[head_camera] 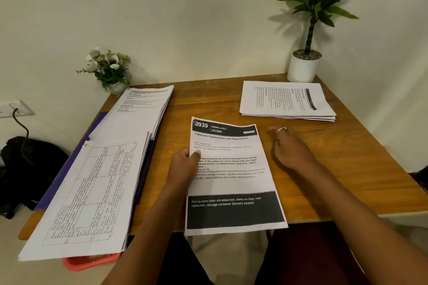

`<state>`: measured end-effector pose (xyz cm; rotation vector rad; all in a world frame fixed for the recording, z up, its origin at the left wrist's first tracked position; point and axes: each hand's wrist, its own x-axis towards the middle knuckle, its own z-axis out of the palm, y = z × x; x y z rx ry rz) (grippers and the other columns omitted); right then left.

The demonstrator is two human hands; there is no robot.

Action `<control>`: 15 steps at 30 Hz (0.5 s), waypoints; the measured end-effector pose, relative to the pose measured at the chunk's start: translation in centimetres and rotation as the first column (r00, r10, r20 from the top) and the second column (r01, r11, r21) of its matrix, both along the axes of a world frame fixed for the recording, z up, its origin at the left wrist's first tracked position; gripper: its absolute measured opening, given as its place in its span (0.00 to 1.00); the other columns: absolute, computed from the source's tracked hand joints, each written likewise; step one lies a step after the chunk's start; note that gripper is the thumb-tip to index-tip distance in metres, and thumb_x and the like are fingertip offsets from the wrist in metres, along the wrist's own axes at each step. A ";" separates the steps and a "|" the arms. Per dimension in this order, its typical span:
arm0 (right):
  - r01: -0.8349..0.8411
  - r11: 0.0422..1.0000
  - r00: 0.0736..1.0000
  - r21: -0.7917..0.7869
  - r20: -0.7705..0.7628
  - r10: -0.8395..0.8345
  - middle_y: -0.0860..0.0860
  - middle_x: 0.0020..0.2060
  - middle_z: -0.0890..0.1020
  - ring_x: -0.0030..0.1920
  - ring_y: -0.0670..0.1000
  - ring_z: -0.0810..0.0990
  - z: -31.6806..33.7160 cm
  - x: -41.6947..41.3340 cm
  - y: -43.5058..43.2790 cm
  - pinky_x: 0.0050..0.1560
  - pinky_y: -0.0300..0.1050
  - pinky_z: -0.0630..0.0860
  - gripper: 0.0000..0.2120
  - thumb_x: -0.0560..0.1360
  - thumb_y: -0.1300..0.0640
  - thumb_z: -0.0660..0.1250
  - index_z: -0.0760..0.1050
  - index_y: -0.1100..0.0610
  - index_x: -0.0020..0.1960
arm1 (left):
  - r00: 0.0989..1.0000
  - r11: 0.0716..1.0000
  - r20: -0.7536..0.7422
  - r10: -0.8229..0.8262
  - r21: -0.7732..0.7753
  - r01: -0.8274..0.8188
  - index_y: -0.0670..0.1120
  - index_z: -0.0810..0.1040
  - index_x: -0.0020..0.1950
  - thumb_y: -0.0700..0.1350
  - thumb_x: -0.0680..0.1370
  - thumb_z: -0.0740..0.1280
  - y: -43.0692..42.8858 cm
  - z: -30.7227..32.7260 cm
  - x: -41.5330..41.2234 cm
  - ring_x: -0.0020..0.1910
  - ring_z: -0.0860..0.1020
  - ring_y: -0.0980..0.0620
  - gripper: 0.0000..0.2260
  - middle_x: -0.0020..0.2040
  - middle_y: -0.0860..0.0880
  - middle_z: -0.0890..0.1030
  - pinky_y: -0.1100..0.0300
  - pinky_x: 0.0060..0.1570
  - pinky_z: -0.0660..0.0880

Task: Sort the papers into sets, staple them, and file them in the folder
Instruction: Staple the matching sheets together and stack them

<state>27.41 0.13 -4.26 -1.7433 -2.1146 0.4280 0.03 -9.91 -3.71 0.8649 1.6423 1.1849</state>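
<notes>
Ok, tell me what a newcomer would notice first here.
The printed sheet with black bands, pinched at its left edge by the left hand, is front and centre. The right hand is open beside it, over the wooden table. Paper stacks line the table's left side; a smaller stack lies far right.

The single wide-angle view is taken from the person's head and faces forward and down across the wooden table. The near table edge lies low in the frame, and both forearms enter from the bottom border. The left hand and right hand sit near centre, close to the lens. The far table edge meets the wall, which fills the upper half. A potted plant marks the far right corner. Edges bow outward toward the borders.
</notes>
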 end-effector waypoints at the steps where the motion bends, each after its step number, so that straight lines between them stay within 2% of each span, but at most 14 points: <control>1: 0.009 1.000 1.000 0.005 0.014 -0.009 0.54 0.71 0.72 0.64 0.56 0.77 -0.3 0.0 -0.3 0.59 0.50 0.78 0.20 0.83 0.58 0.61 0.69 0.48 0.74 | 0.999 0.999 0.009 0.037 -0.001 -0.037 0.46 0.81 0.56 0.46 0.85 0.63 0.1 0.0 0.0 0.41 0.87 0.49 0.08 0.48 0.47 0.87 0.55 0.36 0.83; 5: 0.060 0.994 0.997 0.086 -0.042 -0.057 0.52 0.70 0.72 0.65 0.54 0.75 -1.0 -0.2 -1.0 0.59 0.46 0.76 0.19 0.82 0.56 0.64 0.73 0.48 0.72 | 0.992 0.992 -0.001 0.123 -0.036 -0.123 0.46 0.81 0.53 0.46 0.85 0.62 0.7 0.0 -0.6 0.40 0.87 0.48 0.09 0.47 0.48 0.87 0.54 0.36 0.83; 8: 0.142 0.975 0.988 0.172 -0.089 -0.128 0.53 0.66 0.76 0.63 0.55 0.76 -1.6 -0.4 -1.6 0.57 0.47 0.77 0.16 0.79 0.56 0.67 0.77 0.52 0.67 | 0.971 0.994 -0.225 0.077 -0.055 -0.091 0.47 0.80 0.55 0.45 0.82 0.65 1.8 0.3 -1.6 0.40 0.86 0.50 0.06 0.49 0.49 0.87 0.53 0.38 0.84; 9: 0.152 0.965 0.987 0.213 -0.092 -0.135 0.54 0.64 0.77 0.61 0.54 0.77 -1.8 -0.4 -1.9 0.54 0.47 0.78 0.16 0.79 0.56 0.68 0.78 0.53 0.66 | 0.941 0.995 -0.336 0.048 -0.072 -0.076 0.46 0.79 0.55 0.45 0.81 0.65 2.3 0.5 -2.0 0.39 0.85 0.52 0.06 0.49 0.51 0.86 0.56 0.36 0.81; 10: 0.150 0.956 0.987 0.250 -0.091 -0.131 0.54 0.62 0.78 0.58 0.54 0.77 -2.0 -0.4 -2.2 0.52 0.47 0.79 0.15 0.78 0.56 0.69 0.79 0.54 0.64 | 0.882 0.992 -0.471 0.003 -0.109 -0.061 0.45 0.78 0.53 0.46 0.80 0.66 2.7 0.9 -2.3 0.38 0.82 0.54 0.06 0.48 0.52 0.84 0.60 0.33 0.76; 12: 0.138 0.943 0.990 0.302 -0.078 -0.120 0.55 0.58 0.79 0.55 0.54 0.78 -2.3 -0.3 -2.5 0.48 0.47 0.81 0.14 0.76 0.56 0.70 0.80 0.56 0.62 | 0.678 0.975 -0.728 -0.103 -0.208 -0.075 0.44 0.76 0.52 0.49 0.79 0.66 3.4 1.7 -2.5 0.39 0.77 0.53 0.08 0.47 0.51 0.79 0.62 0.31 0.65; 13: 0.139 0.940 0.990 0.312 -0.068 -0.123 0.55 0.58 0.80 0.54 0.54 0.78 -2.4 -0.3 -2.5 0.48 0.48 0.81 0.14 0.76 0.56 0.70 0.81 0.56 0.61 | 0.581 0.969 -0.803 -0.133 -0.228 -0.093 0.44 0.76 0.53 0.50 0.79 0.66 3.6 2.0 -2.5 0.42 0.77 0.50 0.10 0.49 0.49 0.78 0.60 0.34 0.66; 15: 0.156 0.939 0.988 0.305 -0.060 -0.145 0.54 0.57 0.80 0.55 0.54 0.78 -2.4 -0.3 -2.5 0.50 0.51 0.81 0.14 0.76 0.55 0.70 0.81 0.55 0.60 | 0.472 0.970 -0.869 -0.151 -0.223 -0.099 0.43 0.76 0.58 0.51 0.80 0.66 4.2 2.4 -2.1 0.53 0.78 0.42 0.13 0.56 0.45 0.76 0.55 0.42 0.69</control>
